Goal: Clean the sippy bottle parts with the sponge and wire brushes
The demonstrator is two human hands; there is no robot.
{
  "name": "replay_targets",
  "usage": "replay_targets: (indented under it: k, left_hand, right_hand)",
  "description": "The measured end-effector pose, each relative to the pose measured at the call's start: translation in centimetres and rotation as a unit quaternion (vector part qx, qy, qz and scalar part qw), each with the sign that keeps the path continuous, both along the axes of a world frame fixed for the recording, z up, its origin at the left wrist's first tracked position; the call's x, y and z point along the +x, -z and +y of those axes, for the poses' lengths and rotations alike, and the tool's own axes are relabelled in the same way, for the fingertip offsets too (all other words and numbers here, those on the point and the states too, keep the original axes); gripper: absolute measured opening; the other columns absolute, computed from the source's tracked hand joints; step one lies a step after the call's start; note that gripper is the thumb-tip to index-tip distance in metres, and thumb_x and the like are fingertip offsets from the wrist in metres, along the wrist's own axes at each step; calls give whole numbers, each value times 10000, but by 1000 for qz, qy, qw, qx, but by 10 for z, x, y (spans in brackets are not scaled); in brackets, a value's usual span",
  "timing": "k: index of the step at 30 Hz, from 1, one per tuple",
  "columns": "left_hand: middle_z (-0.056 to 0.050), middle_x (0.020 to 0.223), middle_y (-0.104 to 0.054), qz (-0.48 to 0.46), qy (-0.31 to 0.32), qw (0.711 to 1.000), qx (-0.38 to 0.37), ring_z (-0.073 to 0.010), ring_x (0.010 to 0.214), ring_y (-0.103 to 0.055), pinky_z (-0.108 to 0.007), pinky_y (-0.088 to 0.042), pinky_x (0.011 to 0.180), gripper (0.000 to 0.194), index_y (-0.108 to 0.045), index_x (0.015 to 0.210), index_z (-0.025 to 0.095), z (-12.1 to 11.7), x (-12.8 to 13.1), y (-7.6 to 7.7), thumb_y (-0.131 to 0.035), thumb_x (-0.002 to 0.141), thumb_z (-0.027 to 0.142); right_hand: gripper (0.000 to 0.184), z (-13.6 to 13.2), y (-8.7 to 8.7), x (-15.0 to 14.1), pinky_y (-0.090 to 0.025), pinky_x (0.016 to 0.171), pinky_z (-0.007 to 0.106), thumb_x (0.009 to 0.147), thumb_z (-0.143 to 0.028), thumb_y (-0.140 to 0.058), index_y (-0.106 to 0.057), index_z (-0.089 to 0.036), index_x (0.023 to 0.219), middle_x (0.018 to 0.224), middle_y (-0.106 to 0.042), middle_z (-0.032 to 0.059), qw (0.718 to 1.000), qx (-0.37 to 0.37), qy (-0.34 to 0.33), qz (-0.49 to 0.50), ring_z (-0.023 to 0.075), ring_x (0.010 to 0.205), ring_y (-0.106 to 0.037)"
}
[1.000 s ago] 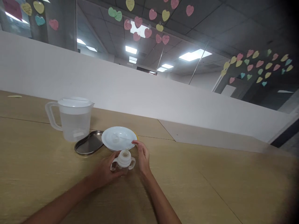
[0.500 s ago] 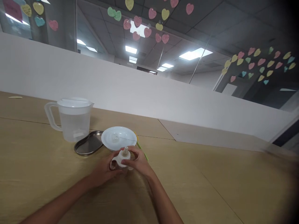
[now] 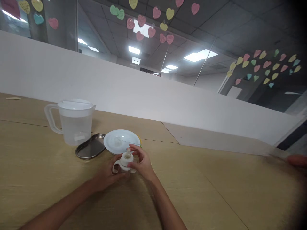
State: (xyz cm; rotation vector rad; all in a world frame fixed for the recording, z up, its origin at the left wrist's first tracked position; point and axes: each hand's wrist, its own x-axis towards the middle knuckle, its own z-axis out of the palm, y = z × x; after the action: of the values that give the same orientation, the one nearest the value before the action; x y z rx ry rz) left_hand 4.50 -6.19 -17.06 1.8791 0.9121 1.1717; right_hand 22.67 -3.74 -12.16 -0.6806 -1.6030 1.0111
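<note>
A baby bottle (image 3: 125, 160) with a white collar, two side handles and a clear teat stands upright between my hands, just in front of the white bowl (image 3: 122, 131). My left hand (image 3: 109, 171) is wrapped round its left side, below the collar. My right hand (image 3: 142, 162) is closed on the collar, with the thumb on the near side and the fingers on the far side. A small clear dome-like piece (image 3: 118, 141) and a thin rod (image 3: 130, 142) lie in the bowl. The bottle's lower part is mostly hidden by my left hand.
A lidded clear jug (image 3: 76, 126) with a handle stands at the left. A kidney-shaped metal tray (image 3: 92, 147) lies between it and the bowl. Something yellow (image 3: 140, 139) shows at the bowl's right edge. A blurred reddish shape (image 3: 297, 160) enters at the far right. A white wall (image 3: 134, 92) backs the table.
My right hand went from beside the bowl onto the bottle's collar, then its fingers shifted up near the teat. My left hand stays on the bottle. A reddish shape appeared at the far right.
</note>
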Motion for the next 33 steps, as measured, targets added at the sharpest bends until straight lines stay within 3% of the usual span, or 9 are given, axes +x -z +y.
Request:
replay_targets:
  k: [4, 10, 14, 20, 26, 33]
  left_hand:
    - [-71, 1229, -604, 6, 1, 1000, -22, -245, 1061, -591, -350, -488, 894, 624, -415, 1310, 228, -1, 0, -3, -668, 757, 370]
    - [-70, 1202, -618, 11, -10, 1000, 1, -248, 1055, -584, -345, -479, 887, 606, -451, 1292, 220, -1, -1, -3, -679, 748, 361]
    - [-67, 1210, -605, 8, 7, 1000, -17, -231, 1002, -596, -336, -498, 840, 622, -403, 1316, 221, -1, 0, -3, -655, 770, 379]
    - [-83, 1168, -619, 22, -5, 1000, -5, -253, 1012, -592, -369, -488, 858, 604, -425, 1290, 205, 0, -1, -3, -662, 767, 389]
    - [-81, 1150, -627, -2, 17, 999, -38, -250, 993, -603, -378, -487, 862, 628, -386, 1317, 222, 1, -1, -3, -658, 776, 387]
    - [-81, 1230, -603, -12, 11, 999, -30, -268, 1097, -571, -377, -461, 926, 646, -432, 1308, 233, -2, 0, -9, -695, 736, 380]
  right_hand:
    - [726, 2, -3, 5, -435, 865, 348, 462, -252, -881, -614, -282, 1136, 1152, -628, 55, 999, -1, 34, -24, 220, 1043, -554]
    - [536, 5, -8, 16, -418, 901, 360, 665, -377, -771, -602, -273, 1163, 1159, -633, 73, 999, -6, -1, 33, 212, 1084, -545]
    - [650, -5, -9, 9, -416, 904, 372, 556, -369, -840, -618, -283, 1161, 1120, -654, 48, 997, -6, -33, -66, 219, 1027, -561]
    - [498, -14, -17, 4, -417, 925, 391, 520, -305, -858, -711, -284, 995, 1034, -672, 30, 993, 20, -8, -120, 228, 993, -574]
    - [537, -8, -16, 7, -423, 955, 408, 523, -290, -849, -701, -269, 1039, 1097, -680, 43, 999, -41, 1, -14, 239, 1033, -591]
    - [591, -11, -20, 11, -511, 827, 341, 509, -299, -861, -669, -255, 1066, 1029, -688, 28, 983, -110, -14, 146, 202, 881, -641]
